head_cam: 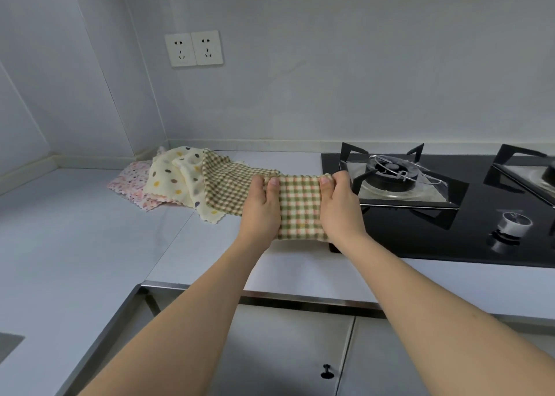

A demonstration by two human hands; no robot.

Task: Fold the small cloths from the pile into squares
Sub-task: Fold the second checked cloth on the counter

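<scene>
A green, pink and cream checked cloth (300,206) is stretched between both hands above the counter, beside the hob. My left hand (260,206) grips its left edge, thumb on top. My right hand (338,206) grips its right edge the same way. Behind to the left lies the pile: another green checked cloth (225,182) on top, a cream cloth with coloured dots (177,176) under it, and a pink speckled cloth (132,182) at the bottom, near the corner of the wall.
The white counter (75,230) runs left and front. A black glass gas hob (450,215) with burner grates and a metal knob (510,227) lies right of my hands. Two wall sockets (193,49) are on the wall. Cabinet doors (285,350) are below.
</scene>
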